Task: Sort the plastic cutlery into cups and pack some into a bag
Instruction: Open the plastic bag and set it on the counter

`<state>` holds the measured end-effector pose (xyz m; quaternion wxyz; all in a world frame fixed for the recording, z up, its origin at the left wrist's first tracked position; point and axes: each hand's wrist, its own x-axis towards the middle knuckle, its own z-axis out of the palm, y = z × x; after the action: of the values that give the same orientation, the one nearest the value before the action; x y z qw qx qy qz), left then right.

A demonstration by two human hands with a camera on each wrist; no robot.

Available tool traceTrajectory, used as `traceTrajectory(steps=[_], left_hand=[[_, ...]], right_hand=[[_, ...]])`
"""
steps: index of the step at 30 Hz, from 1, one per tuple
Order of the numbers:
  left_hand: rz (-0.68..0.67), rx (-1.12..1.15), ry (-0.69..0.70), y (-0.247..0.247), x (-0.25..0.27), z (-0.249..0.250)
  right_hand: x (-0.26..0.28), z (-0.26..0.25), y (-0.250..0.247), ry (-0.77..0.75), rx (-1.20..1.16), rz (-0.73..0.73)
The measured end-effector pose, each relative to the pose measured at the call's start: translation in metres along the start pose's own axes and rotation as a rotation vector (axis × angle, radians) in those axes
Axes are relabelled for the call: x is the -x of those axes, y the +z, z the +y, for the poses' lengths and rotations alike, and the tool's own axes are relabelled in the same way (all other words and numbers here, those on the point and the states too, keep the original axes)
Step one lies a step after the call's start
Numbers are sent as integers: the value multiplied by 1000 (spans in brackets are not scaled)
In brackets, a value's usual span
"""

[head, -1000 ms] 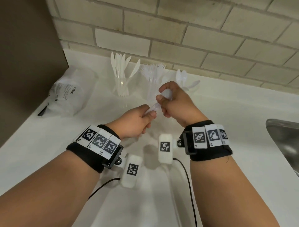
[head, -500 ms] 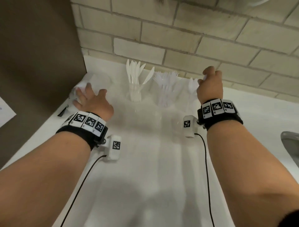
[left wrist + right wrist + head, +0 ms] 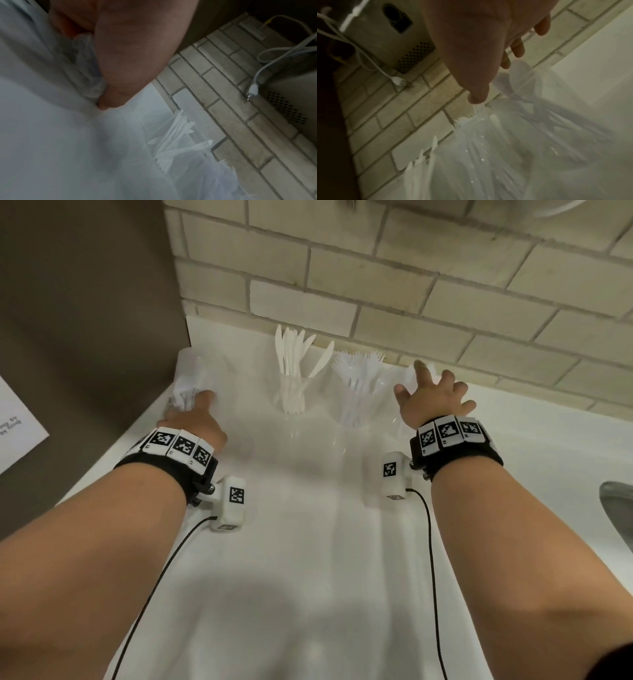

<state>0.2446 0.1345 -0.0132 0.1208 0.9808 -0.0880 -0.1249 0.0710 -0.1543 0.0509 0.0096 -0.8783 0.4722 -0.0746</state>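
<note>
- Fingers of the right hand (image 3: 432, 398) are now spread and empty above the spoon cup (image 3: 544, 102); its spoon is delivered.
- The left hand (image 3: 195, 419) now grips the bag (image 3: 191, 378) at the counter's left end; packing likely follows.

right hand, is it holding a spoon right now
No: in the head view the right hand is spread open above the counter, its fingers straight and holding nothing.
</note>
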Motion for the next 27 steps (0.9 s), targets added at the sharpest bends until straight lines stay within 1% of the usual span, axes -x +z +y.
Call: traceTrajectory(steps=[2, 4, 5, 6, 8, 11, 12, 13, 15, 17, 19, 20, 21, 22, 23, 24, 25, 26, 27], left_hand=[[-30, 30, -4, -1, 10, 2], [-70, 50, 26, -1, 23, 2], [-81, 54, 53, -2, 29, 1], [-93, 43, 84, -3, 37, 0], [-104, -15, 188, -6, 56, -3], [-94, -71, 348, -10, 92, -1], [-74, -102, 400, -10, 103, 1], [-60, -144, 449, -10, 114, 5], [-74, -235, 548, -8, 130, 11], [-139, -291, 669, -5, 136, 14], [-247, -238, 788, -7, 138, 14], [-306, -148, 834, -10, 138, 15], [-350, -4, 834, -14, 138, 16], [-353, 144, 792, -19, 137, 18], [-265, 243, 743, -21, 132, 19], [-103, 257, 693, -22, 125, 20], [78, 192, 630, -22, 117, 20], [195, 104, 535, -20, 108, 18], [210, 36, 413, -18, 100, 17]], right_hand=[[13, -8, -8, -41, -12, 72], [31, -19, -16, -90, -35, 162], [40, -26, -18, -120, -53, 188], [50, -33, -21, -152, -75, 184], [68, -46, -21, -213, -129, 94], [86, -62, -13, -331, -254, -149], [92, -66, -9, -357, -323, -206], [97, -69, -7, -370, -394, -232], [107, -74, -2, -416, -507, -233], [114, -77, 2, -500, -547, -259], [116, -77, 6, -524, -507, -323], [116, -75, 8, -513, -459, -358], [116, -72, 11, -498, -400, -391], [116, -70, 14, -486, -348, -419], [116, -67, 17, -480, -316, -435], [117, -64, 19, -480, -301, -439], [117, -61, 22, -483, -296, -440], [118, -58, 24, -490, -295, -443], [119, -56, 26, -497, -291, -448]])
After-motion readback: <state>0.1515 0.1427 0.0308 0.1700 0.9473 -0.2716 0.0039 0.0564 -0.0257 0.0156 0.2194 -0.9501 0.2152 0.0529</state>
